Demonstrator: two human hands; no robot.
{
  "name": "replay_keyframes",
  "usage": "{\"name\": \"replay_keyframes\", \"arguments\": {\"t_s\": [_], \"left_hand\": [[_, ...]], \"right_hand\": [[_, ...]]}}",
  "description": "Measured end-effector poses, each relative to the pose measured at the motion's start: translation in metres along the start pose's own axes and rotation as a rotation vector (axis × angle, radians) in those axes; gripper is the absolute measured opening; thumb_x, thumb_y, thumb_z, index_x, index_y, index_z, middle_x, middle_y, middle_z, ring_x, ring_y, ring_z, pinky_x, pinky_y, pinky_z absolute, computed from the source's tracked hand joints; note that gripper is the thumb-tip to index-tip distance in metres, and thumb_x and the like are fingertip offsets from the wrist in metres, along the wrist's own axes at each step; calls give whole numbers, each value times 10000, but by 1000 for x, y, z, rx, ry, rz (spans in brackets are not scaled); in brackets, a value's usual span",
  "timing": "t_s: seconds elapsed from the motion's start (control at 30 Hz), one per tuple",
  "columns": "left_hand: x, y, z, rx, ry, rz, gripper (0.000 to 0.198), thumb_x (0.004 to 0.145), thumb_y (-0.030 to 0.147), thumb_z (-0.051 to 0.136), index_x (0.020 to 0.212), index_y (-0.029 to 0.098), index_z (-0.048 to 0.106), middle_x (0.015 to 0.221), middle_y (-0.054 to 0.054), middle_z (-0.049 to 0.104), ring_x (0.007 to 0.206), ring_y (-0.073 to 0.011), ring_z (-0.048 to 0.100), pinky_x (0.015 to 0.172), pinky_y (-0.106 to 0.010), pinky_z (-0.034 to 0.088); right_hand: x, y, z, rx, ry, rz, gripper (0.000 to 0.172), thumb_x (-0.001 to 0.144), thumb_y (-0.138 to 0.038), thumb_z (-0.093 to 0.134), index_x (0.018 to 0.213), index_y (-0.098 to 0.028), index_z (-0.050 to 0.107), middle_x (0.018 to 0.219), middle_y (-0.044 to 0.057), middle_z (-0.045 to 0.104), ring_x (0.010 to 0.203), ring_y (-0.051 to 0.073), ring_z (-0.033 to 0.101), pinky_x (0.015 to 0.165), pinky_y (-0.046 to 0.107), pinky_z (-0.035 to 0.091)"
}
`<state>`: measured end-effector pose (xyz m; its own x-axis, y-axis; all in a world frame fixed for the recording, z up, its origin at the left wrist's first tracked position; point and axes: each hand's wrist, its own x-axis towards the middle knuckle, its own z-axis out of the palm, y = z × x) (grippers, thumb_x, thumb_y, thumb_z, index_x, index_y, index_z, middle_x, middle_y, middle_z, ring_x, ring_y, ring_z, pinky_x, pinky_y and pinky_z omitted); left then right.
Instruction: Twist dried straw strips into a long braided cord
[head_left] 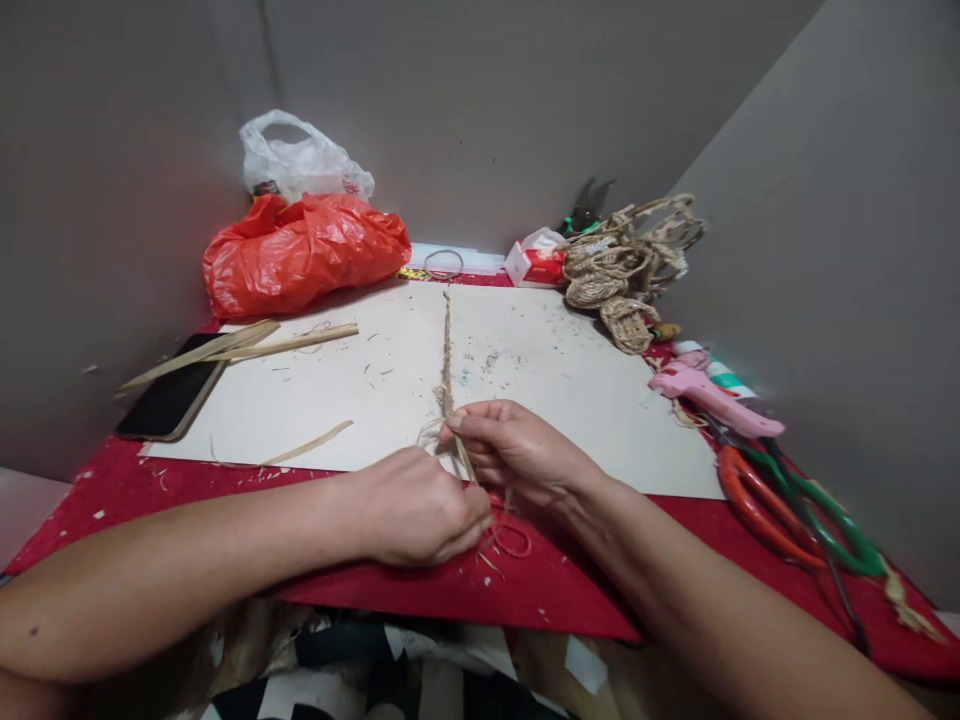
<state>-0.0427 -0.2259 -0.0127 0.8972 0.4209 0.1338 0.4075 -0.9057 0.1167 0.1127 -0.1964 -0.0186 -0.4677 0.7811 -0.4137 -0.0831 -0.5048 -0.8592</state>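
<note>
A thin twisted straw cord (448, 345) runs away from me over the white board. My right hand (514, 448) pinches its near end between thumb and fingers. Closer to me, my left hand (420, 508) is curled into a fist around loose straw strands that continue from the cord; its fingertips are mostly hidden. Thin fibre ends and a pinkish loop (514, 540) hang below the hands over the red cloth. To the left, a single dry straw strip (311, 442) lies on the board's near edge.
White board (600, 430) with fibre scraps covers red cloth (360, 590). Left: phone (169, 395) beneath straw strips (300, 340), red plastic bag (307, 250). Right: braided straw pieces (622, 255), pink glue gun (712, 395), orange-handled scissors (765, 510), green-handled tool (840, 525). Grey walls (480, 120) enclose the table.
</note>
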Motion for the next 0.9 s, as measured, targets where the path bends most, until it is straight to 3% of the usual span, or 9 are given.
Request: {"name": "replay_keyframes", "arguments": {"t_s": [0.07, 0.17, 0.2, 0.3, 0.4, 0.53, 0.63, 0.73, 0.9], "left_hand": [[0, -16, -17, -94, 75, -105, 332, 890, 314, 325, 756, 151, 580, 540, -16, 549, 444, -100, 448, 474, -234, 331], [-9, -46, -56, -139, 163, -413, 312, 867, 304, 374, 699, 148, 585, 546, -1, 529, 481, -89, 422, 514, -226, 309], [-14, -55, -69, -134, 159, -492, 287, 845, 306, 414, 683, 145, 589, 568, -2, 536, 503, -88, 427, 532, -227, 306], [-34, -72, -92, -138, -6, -657, 225, 770, 338, 518, 686, 152, 614, 587, -1, 557, 507, -89, 423, 545, -233, 284], [-53, -74, -86, -127, -176, -736, 187, 704, 348, 579, 671, 171, 632, 582, -11, 570, 498, -98, 416, 530, -239, 264], [-70, -73, -58, -121, -222, -734, 163, 712, 312, 547, 717, 187, 651, 634, -35, 608, 516, -108, 423, 526, -243, 250], [-74, -75, -49, -127, -201, -694, 193, 753, 293, 489, 727, 187, 648, 664, -43, 621, 540, -112, 433, 537, -245, 254], [-73, -75, -54, -189, -114, -705, 196, 773, 291, 470, 728, 169, 616, 666, -38, 601, 558, -107, 440, 547, -239, 272], [-53, -64, -59, -698, 79, -660, 144, 787, 278, 479, 811, 149, 539, 711, -11, 576, 616, -96, 491, 590, -219, 355]], "right_hand": [[-2, -3, -2, -1, -10, -3, 174, 731, -278, 614, 660, -123, 580, 365, -112, 249, 338, 17, 122, 334, 166, 86], [-5, -8, -5, -1, -23, 2, 168, 732, -273, 622, 669, -123, 580, 375, -115, 238, 344, 13, 113, 335, 157, 83], [-6, -9, -5, -2, -25, 7, 170, 735, -276, 621, 673, -122, 582, 378, -115, 235, 346, 12, 111, 335, 156, 80], [-8, -12, -7, -1, -24, 13, 178, 751, -287, 608, 670, -131, 581, 375, -111, 230, 345, 14, 107, 335, 160, 72], [-8, -11, -8, 1, -38, 7, 178, 761, -289, 601, 664, -141, 581, 372, -108, 225, 343, 19, 105, 335, 167, 67], [-7, -10, -9, 20, -59, -6, 163, 748, -272, 613, 665, -133, 591, 381, -111, 213, 348, 19, 100, 332, 166, 65], [-6, -9, -10, 15, -56, 1, 165, 746, -278, 619, 682, -127, 596, 383, -113, 220, 348, 16, 102, 332, 160, 65], [-5, -10, -11, 3, -62, 1, 177, 751, -290, 620, 693, -124, 596, 387, -114, 228, 351, 15, 106, 335, 155, 73], [-3, -9, -9, -29, -77, -3, 185, 758, -298, 612, 702, -122, 599, 380, -112, 242, 344, 16, 108, 333, 162, 71]]}}
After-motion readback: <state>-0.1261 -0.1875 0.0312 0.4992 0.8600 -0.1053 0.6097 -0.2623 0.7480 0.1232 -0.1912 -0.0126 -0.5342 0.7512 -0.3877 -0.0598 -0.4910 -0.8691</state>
